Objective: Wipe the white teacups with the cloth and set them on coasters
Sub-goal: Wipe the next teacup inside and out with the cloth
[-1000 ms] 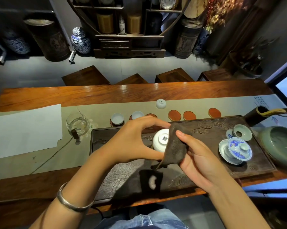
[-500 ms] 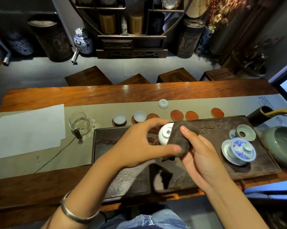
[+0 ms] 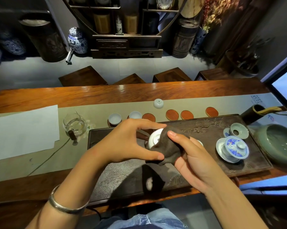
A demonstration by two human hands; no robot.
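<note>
You wiped a white teacup above the dark tea tray.

Your left hand (image 3: 128, 142) pinched the teacup (image 3: 153, 139) between thumb and fingers (image 3: 149, 125); your right hand (image 3: 187, 154) pressed the soft cloth (image 3: 168, 148) against it, forefinger on top. The cup looked thin, slick and fragile, so gripping rim and foot seemed safest.

**Both hands raised, fingers curled in a shared grip**

The left hand (image 3: 128, 142) reaches in from the lower left, forearm bare, a silver bangle (image 3: 65, 206) around the wrist. Its index finger arches forward on top while the thumb extends along the bottom, the two forming a wide C. The right hand (image 3: 190, 156) comes from the lower right, palm turned inward, thumb tip pointing up and fingers wrapped away from the camera.
</note>
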